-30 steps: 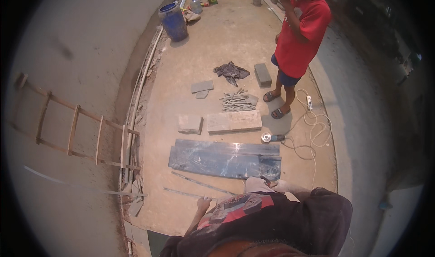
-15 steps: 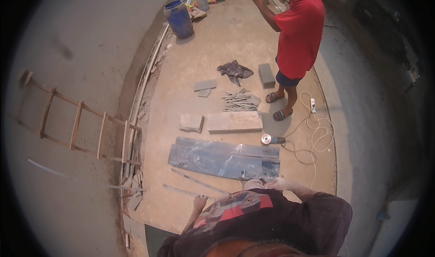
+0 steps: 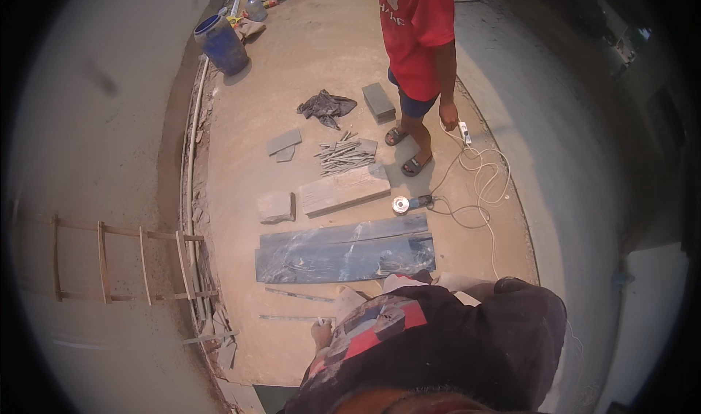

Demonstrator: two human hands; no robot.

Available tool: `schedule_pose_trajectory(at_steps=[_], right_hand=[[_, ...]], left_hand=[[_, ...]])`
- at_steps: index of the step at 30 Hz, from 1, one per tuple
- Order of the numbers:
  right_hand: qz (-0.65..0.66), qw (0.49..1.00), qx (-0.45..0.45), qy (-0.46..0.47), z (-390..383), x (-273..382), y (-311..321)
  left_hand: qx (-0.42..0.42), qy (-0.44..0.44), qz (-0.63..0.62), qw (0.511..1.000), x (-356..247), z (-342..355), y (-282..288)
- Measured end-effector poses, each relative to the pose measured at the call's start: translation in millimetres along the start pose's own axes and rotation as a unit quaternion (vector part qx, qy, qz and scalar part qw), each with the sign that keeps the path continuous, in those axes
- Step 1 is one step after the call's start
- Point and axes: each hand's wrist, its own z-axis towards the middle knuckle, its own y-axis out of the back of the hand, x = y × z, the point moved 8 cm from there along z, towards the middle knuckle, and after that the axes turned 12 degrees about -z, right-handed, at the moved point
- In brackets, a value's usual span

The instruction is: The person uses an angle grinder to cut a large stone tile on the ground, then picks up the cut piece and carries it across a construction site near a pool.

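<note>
By the left side of my body, my left hand (image 3: 321, 332) is closed round a small whitish piece, too small to name. It is close to the end of a thin flat strip (image 3: 292, 317) on the ground; a second thin strip (image 3: 299, 295) lies beyond it. In front of me lie long dark blue-grey boards (image 3: 336, 257), side by side and smeared with pale dust. My right forearm (image 3: 471, 288) appears to reach toward their near right edge, but its hand is not clearly visible, and I cannot make out what it touches.
An angle grinder (image 3: 412, 204) with a cord lies beyond the boards, near a pale block (image 3: 345, 190) and a smaller block (image 3: 276, 207). Thin offcuts (image 3: 343, 155) are piled farther off. A person in red (image 3: 420, 41) stands right. A wooden ladder (image 3: 124, 261) leans left.
My view has shifted, so most things sit farther left. The co-worker's raised arm has come down to their side. My left hand stays near the thin strips.
</note>
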Motion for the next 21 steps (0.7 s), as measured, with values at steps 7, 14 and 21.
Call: schedule_pose_trajectory(at_steps=[7, 14, 21], right_hand=[[0.019, 0.998, -0.057, 0.011, -36.6, 71.8, 32.6], [0.225, 0.97, -0.075, -0.053, -30.2, 91.6, 7.9], [0.452, 0.856, -0.232, -0.1, 5.6, 74.0, -20.1]], left_hand=[[0.022, -0.028, -0.015, 0.999, -6.2, 63.0, 12.0], [0.064, -0.058, 0.006, 0.996, -80.3, 114.1, 27.7], [0.12, -0.047, 0.026, 0.991, -121.4, 148.0, 22.4]])
